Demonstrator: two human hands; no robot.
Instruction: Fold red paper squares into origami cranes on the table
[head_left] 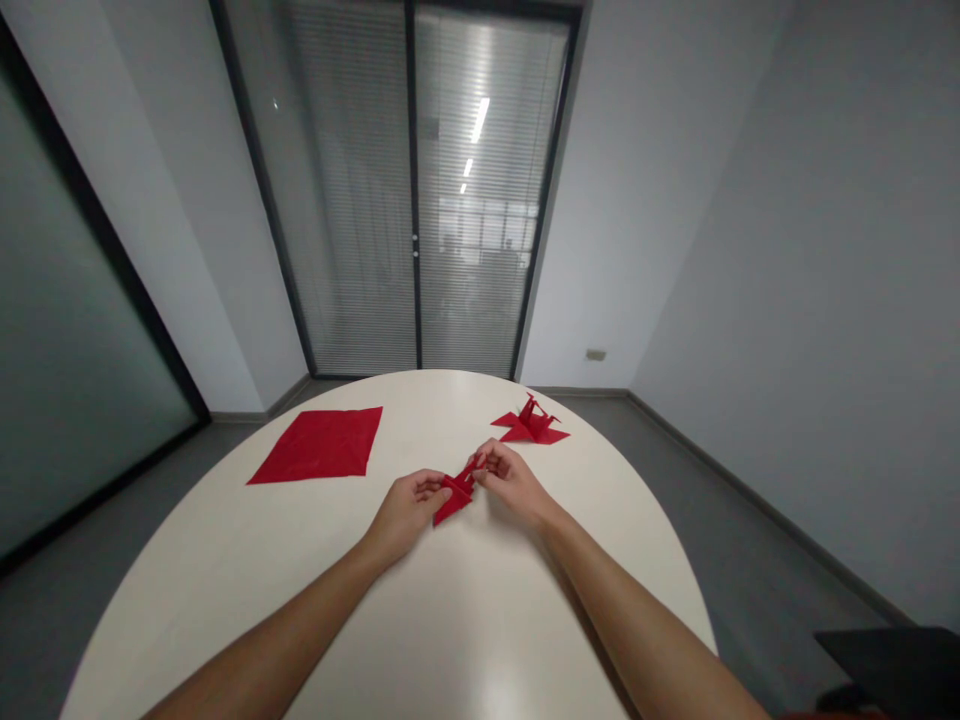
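A partly shaped red origami crane [454, 503] is held between my two hands, just above the middle of the table. My left hand [411, 510] pinches its body from the left, the thumb lying on top. With thumb and fingertips, my right hand [506, 478] grips the narrow upper point of the folded paper. Those fingers partly cover the tip. Beyond my right hand, finished-looking red paper cranes [531, 428] stand close together, their wings spread. To the left lies a flat stack or sheet of red square paper [319, 445].
The round white table [225, 580] fills the lower middle. Behind it are glass doors with blinds [472, 200]. A dark chair-like object [892, 655] is at the lower right, and a wall socket [596, 355] sits low on the back wall.
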